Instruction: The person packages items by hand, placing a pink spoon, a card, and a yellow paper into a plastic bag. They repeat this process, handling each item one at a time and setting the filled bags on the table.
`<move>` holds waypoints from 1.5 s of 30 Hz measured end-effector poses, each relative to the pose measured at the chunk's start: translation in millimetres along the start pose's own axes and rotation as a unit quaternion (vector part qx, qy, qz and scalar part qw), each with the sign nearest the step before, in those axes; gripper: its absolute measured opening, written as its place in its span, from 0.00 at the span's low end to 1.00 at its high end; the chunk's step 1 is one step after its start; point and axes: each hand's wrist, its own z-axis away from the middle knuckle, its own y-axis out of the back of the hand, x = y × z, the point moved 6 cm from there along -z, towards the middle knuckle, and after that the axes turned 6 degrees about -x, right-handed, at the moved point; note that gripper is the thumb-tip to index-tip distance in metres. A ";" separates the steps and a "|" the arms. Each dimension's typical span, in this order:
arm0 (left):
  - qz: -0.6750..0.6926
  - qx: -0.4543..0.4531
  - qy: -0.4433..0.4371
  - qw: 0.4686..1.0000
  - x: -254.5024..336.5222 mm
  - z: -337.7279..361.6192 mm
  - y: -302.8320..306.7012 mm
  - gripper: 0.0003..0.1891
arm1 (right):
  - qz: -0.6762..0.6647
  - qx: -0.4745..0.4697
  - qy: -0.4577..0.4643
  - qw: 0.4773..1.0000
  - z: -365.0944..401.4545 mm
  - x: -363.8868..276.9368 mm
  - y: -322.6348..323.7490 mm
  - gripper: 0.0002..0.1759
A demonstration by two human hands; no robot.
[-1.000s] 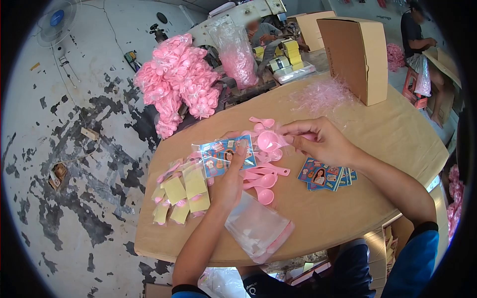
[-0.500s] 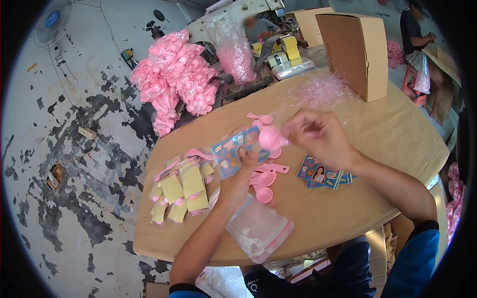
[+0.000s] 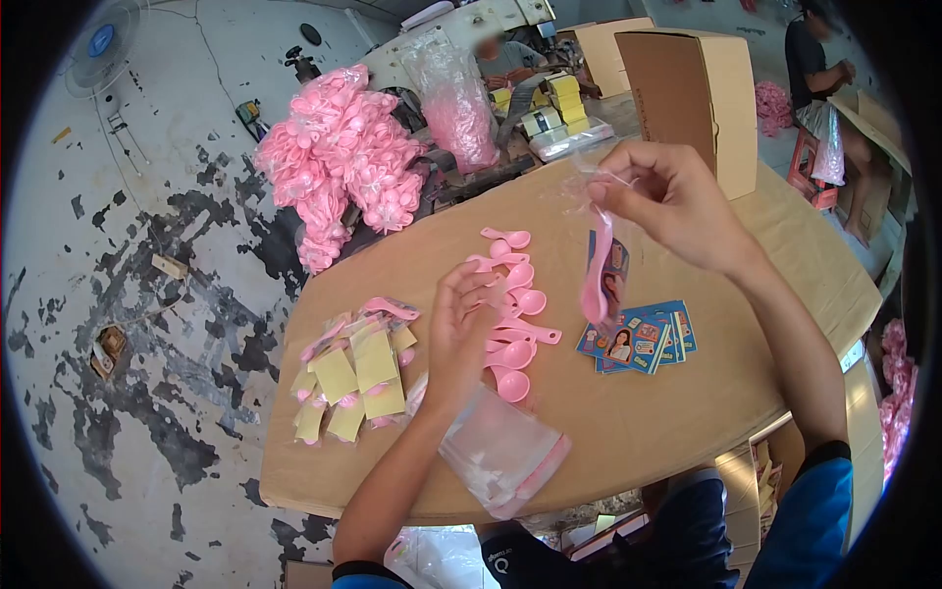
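My right hand (image 3: pixel 672 201) pinches the top of a clear plastic bag (image 3: pixel 616 312) and holds it up above the table. Inside the bag a pink measuring spoon (image 3: pixel 595 285) hangs bowl down, with a blue printed card (image 3: pixel 613 260) behind it. My left hand (image 3: pixel 459 329) is empty, its fingers loosely bent and apart, beside a row of loose pink spoons (image 3: pixel 512 384); it covers some of them. Below it lies a stack of clear bags (image 3: pixel 502 454). Under the raised bag is a fanned pile of blue cards (image 3: pixel 638 339).
Bagged spoons with yellow card backs (image 3: pixel 371 361) are heaped at the table's left. A cardboard box (image 3: pixel 692 108) stands at the back right. Bundles of pink spoons (image 3: pixel 343 147) hang behind the table. One person (image 3: pixel 824 79) sits far right; another is behind the machine.
The card has left my left hand and is now in the bag with the spoon, lifted by my right hand. My left hand has let go and opened over the loose spoons.
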 end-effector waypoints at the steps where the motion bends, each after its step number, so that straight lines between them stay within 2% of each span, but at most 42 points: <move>1: -0.040 -0.039 -0.023 0.998 2.9 0.6 -7.2 0.30 | -0.012 0.008 0.028 0.999 0.7 1.0 -5.9 0.04; 2: -0.066 -0.080 -0.042 0.994 5.6 2.5 -15.2 0.33 | -0.025 0.019 0.057 0.998 2.3 -0.7 -10.0 0.04; 5: -0.126 -0.179 -0.093 0.971 4.2 13.4 -41.5 0.42 | 0.095 -0.146 0.111 0.978 15.1 -17.8 -34.3 0.06; 7: -0.157 -0.230 -0.106 0.955 -6.3 18.7 -51.8 0.47 | -0.012 -0.152 0.058 0.987 18.5 -24.8 -38.2 0.06; 10: -0.267 -0.225 -0.030 0.937 15.0 27.4 -61.9 0.42 | -0.159 -0.135 0.029 0.978 22.0 -21.9 -49.0 0.09; 11: -0.249 -0.219 -0.033 0.943 8.7 26.8 -60.6 0.43 | -0.203 -0.123 0.029 0.971 22.3 -18.9 -49.9 0.11; 14: -0.189 -0.205 -0.016 0.960 -15.3 23.3 -48.9 0.43 | -0.188 -0.123 0.065 0.972 20.7 -15.6 -52.3 0.13; 17: -0.068 -0.192 0.021 0.979 -21.5 22.4 -42.3 0.35 | -0.063 -0.008 0.161 0.985 14.1 -21.1 -35.2 0.17; 19: 0.067 -0.188 -0.004 0.980 -14.6 19.6 -46.9 0.30 | 0.023 0.053 0.166 0.985 11.2 -15.5 -28.7 0.19; 20: 0.075 -0.205 0.010 0.976 -10.3 19.7 -49.8 0.28 | 0.066 0.083 0.168 0.980 12.0 -12.9 -26.7 0.21; 23: 0.117 -0.257 0.064 0.957 3.9 23.2 -57.6 0.24 | 0.045 -0.001 0.058 0.997 9.7 7.7 -36.5 0.24; 25: 0.177 -0.281 0.119 0.936 2.3 32.3 -61.9 0.22 | -0.009 -0.040 0.038 0.998 8.7 11.3 -39.3 0.24; 28: 0.054 -0.346 0.152 0.924 4.0 39.7 -56.0 0.21 | -0.074 -0.054 0.034 0.995 5.2 19.2 -39.4 0.24; 29: 0.059 -0.369 0.141 0.917 6.6 40.0 -57.8 0.21 | -0.094 -0.051 0.038 0.994 4.1 20.5 -39.1 0.23; 32: 0.039 -0.371 0.141 0.917 11.3 39.4 -56.4 0.19 | -0.097 -0.106 -0.027 0.989 6.9 19.7 -45.0 0.22; 35: 0.084 -0.295 0.148 0.940 7.0 37.0 -56.1 0.18 | -0.094 -0.130 -0.070 0.985 9.2 32.1 -53.5 0.21; 38: 0.142 -0.241 0.175 0.944 -3.6 34.9 -55.5 0.18 | -0.045 -0.161 -0.049 0.985 10.0 26.1 -55.9 0.18; 41: 0.021 -0.334 0.120 0.935 1.4 32.2 -53.2 0.19 | -0.062 -0.173 -0.034 0.982 11.2 28.2 -61.3 0.14; 44: 0.093 -0.228 0.138 0.959 -3.3 31.4 -55.4 0.19 | -0.058 -0.200 0.012 0.978 18.8 24.2 -76.3 0.11; 45: 0.097 -0.208 0.123 0.965 -4.5 30.4 -55.0 0.19 | -0.003 -0.169 0.055 0.984 18.4 17.9 -74.2 0.11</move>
